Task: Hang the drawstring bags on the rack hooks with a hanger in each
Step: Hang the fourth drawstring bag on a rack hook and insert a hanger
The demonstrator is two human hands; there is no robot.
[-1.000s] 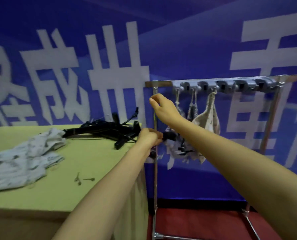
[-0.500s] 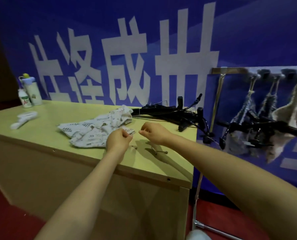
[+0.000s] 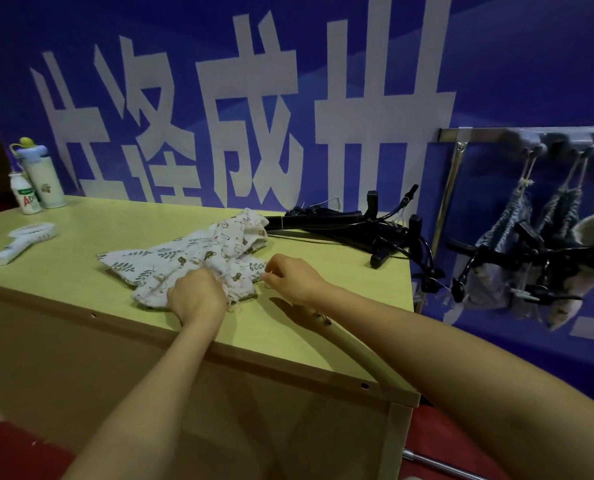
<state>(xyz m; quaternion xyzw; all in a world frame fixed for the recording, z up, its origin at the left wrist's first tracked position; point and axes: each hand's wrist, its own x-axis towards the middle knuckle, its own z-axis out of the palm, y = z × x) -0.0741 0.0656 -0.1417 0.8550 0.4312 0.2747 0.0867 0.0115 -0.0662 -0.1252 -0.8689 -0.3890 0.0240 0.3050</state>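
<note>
Head view, left to right: mid-table point(image 3: 63, 271) lies a heap of printed drawstring bags point(image 3: 184, 254), limp and light. The left hand point(image 3: 196, 296) bunches the heap's near edge in curled fingers. Just right, the right hand point(image 3: 292, 278) pinches what looks like a cord end. I'd lift by the drawstring, since the cloth will slump. Black hangers point(image 3: 351, 223) lie farther right, then the rack point(image 3: 475, 133) with its hung bags point(image 3: 503, 244).
</note>
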